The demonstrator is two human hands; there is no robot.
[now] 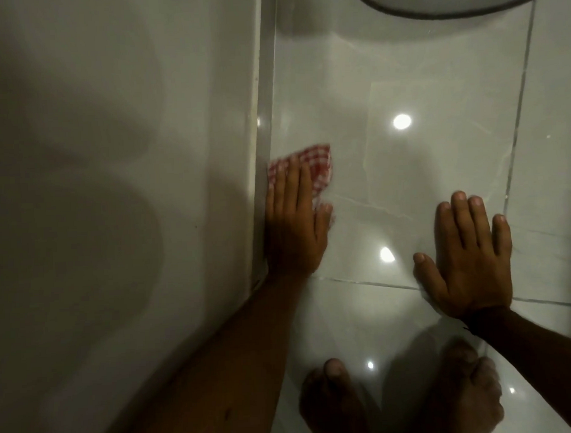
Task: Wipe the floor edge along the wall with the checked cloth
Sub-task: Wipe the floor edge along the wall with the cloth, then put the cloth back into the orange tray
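Pressing one checked cloth [311, 168] at the wall [114, 157]: left hand [294, 225].

Red-and-white checked cloth [310, 165], crumpled flat on glossy pale floor tile [406, 186], touching the wall's skirting [263, 120]

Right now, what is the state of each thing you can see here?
cloth: flat on the floor against the wall base, pressed under the left hand.
left hand: open, flat on the cloth.
right hand: open, flat on the bare floor, holding nothing.
floor: glossy, reflecting lights.
round object: cut off at the top edge; cannot tell.
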